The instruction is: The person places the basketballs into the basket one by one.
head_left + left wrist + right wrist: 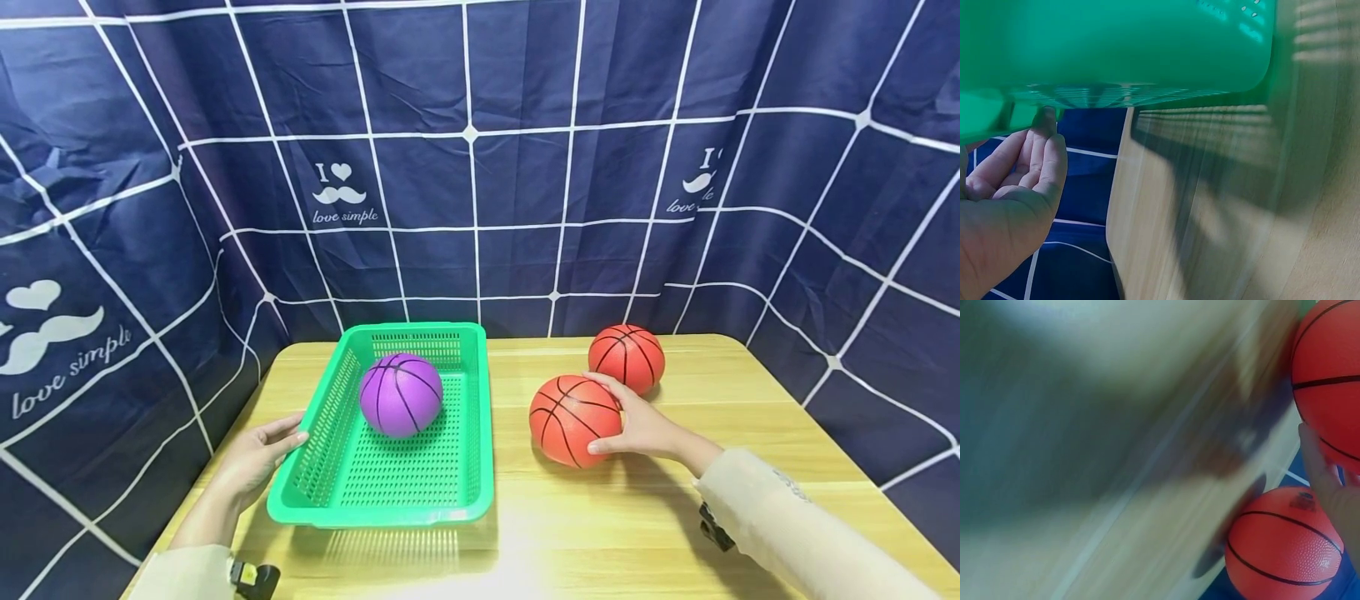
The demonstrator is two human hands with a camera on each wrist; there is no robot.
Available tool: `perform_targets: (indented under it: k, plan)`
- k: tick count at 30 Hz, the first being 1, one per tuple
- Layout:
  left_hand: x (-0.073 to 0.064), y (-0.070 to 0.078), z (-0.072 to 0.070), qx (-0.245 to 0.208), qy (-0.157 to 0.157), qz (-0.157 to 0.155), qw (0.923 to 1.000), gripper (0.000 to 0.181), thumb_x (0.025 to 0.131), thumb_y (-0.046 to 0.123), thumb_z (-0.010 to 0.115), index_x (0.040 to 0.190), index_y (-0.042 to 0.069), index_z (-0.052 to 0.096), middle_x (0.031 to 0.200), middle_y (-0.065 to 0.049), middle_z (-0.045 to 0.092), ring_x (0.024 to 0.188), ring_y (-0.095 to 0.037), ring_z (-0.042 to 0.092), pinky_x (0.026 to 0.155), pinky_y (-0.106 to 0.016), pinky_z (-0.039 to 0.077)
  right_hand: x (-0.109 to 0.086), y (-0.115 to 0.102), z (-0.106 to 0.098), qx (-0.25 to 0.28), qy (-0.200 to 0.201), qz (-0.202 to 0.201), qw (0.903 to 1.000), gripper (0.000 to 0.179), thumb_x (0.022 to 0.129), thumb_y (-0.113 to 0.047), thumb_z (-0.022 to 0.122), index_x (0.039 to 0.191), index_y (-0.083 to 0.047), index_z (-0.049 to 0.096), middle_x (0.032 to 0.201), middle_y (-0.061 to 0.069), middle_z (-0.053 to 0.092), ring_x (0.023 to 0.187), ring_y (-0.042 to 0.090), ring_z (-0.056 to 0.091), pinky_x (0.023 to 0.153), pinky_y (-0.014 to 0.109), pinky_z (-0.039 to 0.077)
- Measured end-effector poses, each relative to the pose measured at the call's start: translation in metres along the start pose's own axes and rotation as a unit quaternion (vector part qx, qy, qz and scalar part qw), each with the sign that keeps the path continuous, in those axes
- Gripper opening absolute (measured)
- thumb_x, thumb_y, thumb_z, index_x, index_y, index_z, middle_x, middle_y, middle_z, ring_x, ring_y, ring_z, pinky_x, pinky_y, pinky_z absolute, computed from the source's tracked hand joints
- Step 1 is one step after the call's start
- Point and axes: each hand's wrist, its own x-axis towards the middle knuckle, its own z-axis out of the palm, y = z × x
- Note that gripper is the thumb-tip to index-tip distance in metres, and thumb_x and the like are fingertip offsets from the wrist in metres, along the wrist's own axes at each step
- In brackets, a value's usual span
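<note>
On the left, a green plastic basket (480, 508) with slotted walls holds a purple basketball (401, 395). My left hand (258, 458) grips the basket's left rim, thumb over the edge; in the left wrist view its fingers (1047, 147) reach under the rim. To the right of the basket, my right hand (637, 421) holds a light red basketball (572, 421) from its right side, thumb low and fingers near the top. Whether this ball touches the table cannot be told. Just behind it sits a second red basketball (628, 358), also seen low in the right wrist view (1285, 544).
The wooden table (540, 533) has rounded far corners. A dark blue curtain (517, 183) with white grid lines surrounds its back and sides. Cameras (255, 579) are strapped at both wrists.
</note>
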Motion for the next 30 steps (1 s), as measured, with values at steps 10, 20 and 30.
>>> perform_targets:
  k: [10, 20, 30]
  plan:
    - [0.0, 0.0, 0.001, 0.001, 0.003, -0.003, 1.0, 0.062, 0.097, 0.019, 0.057, 0.145, -0.009, 0.027, 0.145, -0.033, 0.028, 0.135, -0.042, 0.025, 0.111, -0.053, 0.018, 0.002, -0.006, -0.002, 0.025, 0.006, 0.006, 0.9997, 0.093, 0.067, -0.026, 0.089, 0.142, -0.014, 0.034, 0.134, 0.021, 0.043, 0.114, 0.042, 0.05, 0.085, 0.051, 0.052]
    - [0.0, 0.0, -0.001, 0.001, 0.002, -0.001, 1.0, 0.062, 0.098, 0.02, 0.057, 0.145, -0.008, 0.028, 0.146, -0.032, 0.029, 0.135, -0.04, 0.025, 0.111, -0.05, 0.02, 0.018, -0.034, -0.02, 0.006, 0.024, 0.015, 0.9996, 0.094, 0.068, -0.025, 0.087, 0.145, -0.018, 0.033, 0.132, 0.024, 0.047, 0.111, 0.042, 0.053, 0.083, 0.052, 0.052]
    - [0.0, 0.001, -0.001, -0.004, 0.005, -0.004, 1.0, 0.063, 0.097, 0.021, 0.058, 0.145, -0.007, 0.029, 0.146, -0.031, 0.029, 0.136, -0.04, 0.024, 0.112, -0.051, 0.019, 0.049, -0.074, -0.027, 0.008, 0.019, -0.01, 0.9997, 0.094, 0.071, -0.025, 0.085, 0.146, -0.022, 0.03, 0.13, 0.02, 0.046, 0.117, 0.039, 0.047, 0.088, 0.053, 0.05]
